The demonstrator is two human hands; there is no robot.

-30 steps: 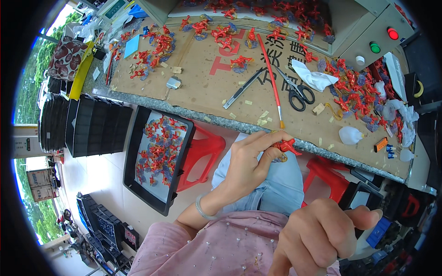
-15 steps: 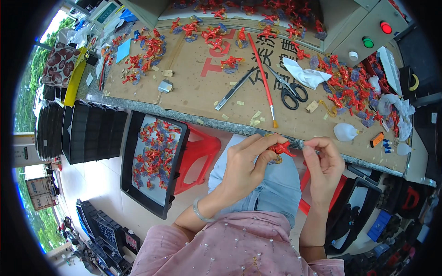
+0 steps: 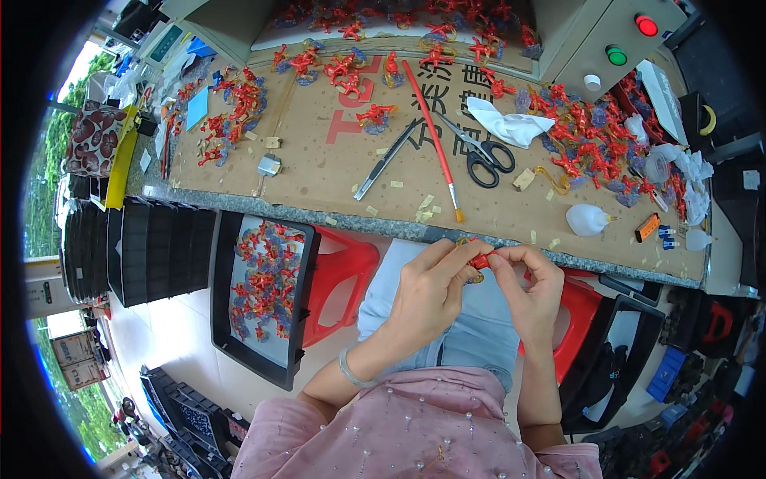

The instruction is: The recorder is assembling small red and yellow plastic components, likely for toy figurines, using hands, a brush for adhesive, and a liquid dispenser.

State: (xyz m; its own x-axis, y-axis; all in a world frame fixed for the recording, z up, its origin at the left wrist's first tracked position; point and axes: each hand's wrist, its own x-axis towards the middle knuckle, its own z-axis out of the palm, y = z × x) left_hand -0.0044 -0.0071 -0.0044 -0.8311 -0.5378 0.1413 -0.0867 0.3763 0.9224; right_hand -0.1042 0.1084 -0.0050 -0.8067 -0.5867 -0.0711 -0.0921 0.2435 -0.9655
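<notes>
Over my lap, at the table's front edge, my left hand point(image 3: 431, 291) pinches a small red plastic figurine point(image 3: 480, 261) with a clear yellowish part showing beneath it. My right hand point(image 3: 528, 294) comes in from the other side, its thumb and forefinger closed on the figurine's right end. Most of the figurine is hidden by my fingers. Whether my right fingers also hold some tiny piece, I cannot tell. Just beyond on the cardboard lie a thin red-handled brush point(image 3: 435, 140), black-handled scissors point(image 3: 488, 162) and a retractable cutter knife point(image 3: 385, 161).
Similar red figurines are heaped at the right point(image 3: 586, 148) and left point(image 3: 239, 104). A black tray point(image 3: 301, 279) of them stands left of my lap, beside a red stool point(image 3: 343, 271). A white squeeze bottle point(image 3: 586, 219), crumpled tissue point(image 3: 507, 124) and a grey box with buttons point(image 3: 602, 40) are at the right.
My right hand has moved left, and its fingertips now meet the figurine in my left hand. The whole view has shifted slightly; the table things appear a little further left.
</notes>
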